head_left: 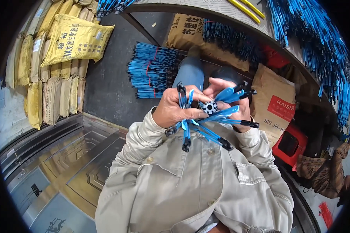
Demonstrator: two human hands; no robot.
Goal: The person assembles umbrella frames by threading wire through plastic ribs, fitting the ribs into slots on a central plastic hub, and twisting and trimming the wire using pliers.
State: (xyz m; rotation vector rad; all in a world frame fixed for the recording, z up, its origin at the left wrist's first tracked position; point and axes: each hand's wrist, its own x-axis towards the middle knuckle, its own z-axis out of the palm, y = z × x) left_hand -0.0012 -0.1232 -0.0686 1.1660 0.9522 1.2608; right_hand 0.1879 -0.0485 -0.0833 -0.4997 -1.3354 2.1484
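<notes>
A small black toothed hub [209, 107] sits between my two hands at chest height. Several blue strips with black end caps [217, 115] fan out from it in all directions. My left hand [177, 109] pinches the hub and the strips on its left side, thumb pressed toward the hub. My right hand [230, 98] grips a few of the blue strips [237, 93] on the right side, fingers curled round them. Both forearms wear beige work sleeves.
A bundle of blue strips [153, 70] lies on the dark floor ahead. Yellow sacks [72, 39] are stacked at left, brown paper sacks [276, 105] at right beside a red case [291, 143]. More blue strips [322, 46] hang over a curved bench edge.
</notes>
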